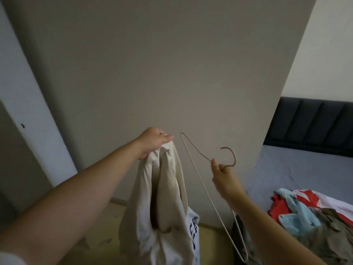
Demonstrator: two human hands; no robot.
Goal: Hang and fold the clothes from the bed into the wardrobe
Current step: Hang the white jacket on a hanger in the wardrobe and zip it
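A wide grey panel (152, 73) fills the far middle of the view; I cannot tell if it is a wall or the side of the wardrobe. At the right stands the bed (296, 169) with a dark headboard (315, 123). On its near part lies a pile of clothes (315, 226) in red, light blue, white and olive, still to be sorted.

The cream garment (168, 197) hangs in the air at the near centre, above the floor (107, 236) and well apart from the bed. It is bunched at the top and falls in loose folds, with some dark print low on its right side. It looks light and very soft, so it will keep no shape by itself and may slide off a thin wire.

The wire hanger (202, 180) is just to the right of the garment, tilted, and seems not to touch it. It looks light and somewhat springy.

The left hand (154, 142) has its fingers curled tightly around the gathered top of the garment. The right hand (223, 176) pinches the neck of the hanger just below the hook.

In my judgement, the garment should be taken at the collar or shoulder seams, so that the opening can be spread for the hanger.
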